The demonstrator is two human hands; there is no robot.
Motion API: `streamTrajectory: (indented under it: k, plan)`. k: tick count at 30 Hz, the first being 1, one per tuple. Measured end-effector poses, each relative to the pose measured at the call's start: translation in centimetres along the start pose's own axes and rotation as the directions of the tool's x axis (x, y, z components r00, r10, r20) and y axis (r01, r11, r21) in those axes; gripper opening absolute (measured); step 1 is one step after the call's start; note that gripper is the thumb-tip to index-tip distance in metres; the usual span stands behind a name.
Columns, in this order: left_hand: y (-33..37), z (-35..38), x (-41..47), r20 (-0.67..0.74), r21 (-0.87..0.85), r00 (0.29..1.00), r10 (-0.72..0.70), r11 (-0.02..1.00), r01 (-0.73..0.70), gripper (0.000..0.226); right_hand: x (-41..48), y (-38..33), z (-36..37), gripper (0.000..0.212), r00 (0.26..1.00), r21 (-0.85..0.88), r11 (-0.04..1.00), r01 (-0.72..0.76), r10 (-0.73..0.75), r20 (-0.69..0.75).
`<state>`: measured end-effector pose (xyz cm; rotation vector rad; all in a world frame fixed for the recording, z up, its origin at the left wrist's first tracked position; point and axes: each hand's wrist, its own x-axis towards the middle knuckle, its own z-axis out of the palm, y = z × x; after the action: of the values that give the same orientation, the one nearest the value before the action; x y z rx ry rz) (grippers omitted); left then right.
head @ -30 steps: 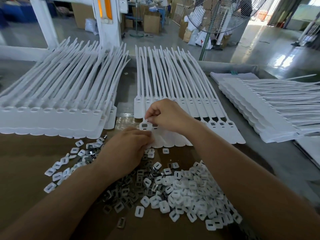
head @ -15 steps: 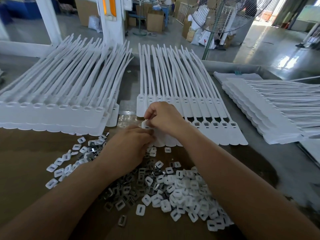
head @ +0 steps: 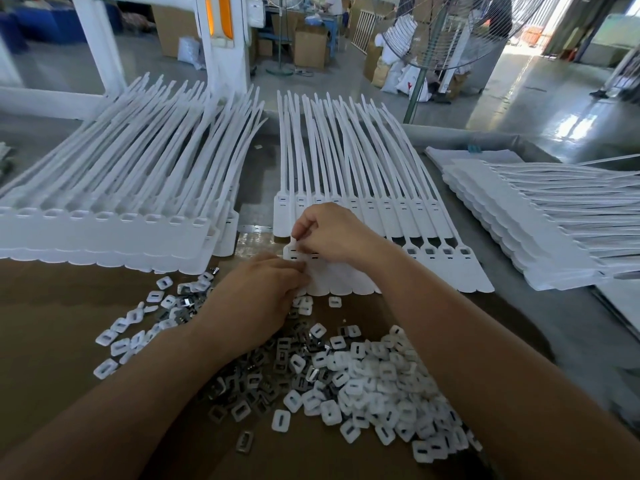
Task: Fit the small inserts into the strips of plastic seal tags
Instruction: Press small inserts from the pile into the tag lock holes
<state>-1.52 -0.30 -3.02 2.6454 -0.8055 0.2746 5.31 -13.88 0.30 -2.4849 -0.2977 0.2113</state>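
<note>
The strip of seal tags (head: 349, 278) lies flat at the middle of the scene. Its scalloped white plastic heads rest on the far edge of a brown cardboard sheet (head: 52, 327), and its thin tails fan away across the grey tabletop (head: 571, 327).

The right hand (head: 332, 233) reaches in from the lower right, its back up and wrist bent. Its fingers (head: 304, 225) are curled tight, with thumb and forefinger pinching the top of the leftmost head, which has two dark slots.

The left hand (head: 256, 296) comes in from the lower left, palm down. Its fingers are bent, with the tips against the strip's near left edge. Whether they hold anything is hidden.

Just below the hands lies a loose heap of small, rounded-square white inserts (head: 381, 382), each with a slot. Shiny metal inserts (head: 249, 379) are mixed in on its left.

A tall left stack (head: 104, 237) of the same strips sits beside the work. A right stack (head: 536, 230) lies well apart, turned sideways.
</note>
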Motion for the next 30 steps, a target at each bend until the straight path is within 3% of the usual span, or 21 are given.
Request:
streamTrajectory:
  k: [6,12,20,25,30]
  plan:
    - [-0.2,0.1,0.3,0.000,-0.021,1.000,-0.003,1.000,0.003,0.023,-3.9,-0.1,-2.7,0.006,0.988,-0.073,0.992,0.103,-0.094,0.121]
    - [-0.3,0.5,0.4,-0.002,-0.038,0.999,-0.042,0.998,0.042,0.028,-7.6,1.5,-3.1,0.015,0.949,-0.145,0.986,0.078,-0.029,0.315]
    - [-0.4,0.5,0.5,0.026,-0.030,0.998,-0.057,0.998,0.058,0.030,-9.3,3.6,-4.2,0.016,0.952,-0.115,0.993,0.035,0.002,0.306]
    - [-0.5,0.7,0.7,0.030,-0.022,0.998,-0.058,0.998,0.059,0.030,-10.7,4.5,-5.5,0.028,0.925,-0.150,0.989,0.012,0.046,0.376]
    - [-0.6,0.7,0.4,0.033,-0.011,0.998,-0.056,0.998,0.057,0.030,-10.6,4.4,-4.4,0.025,0.938,-0.155,0.987,0.050,0.006,0.346]
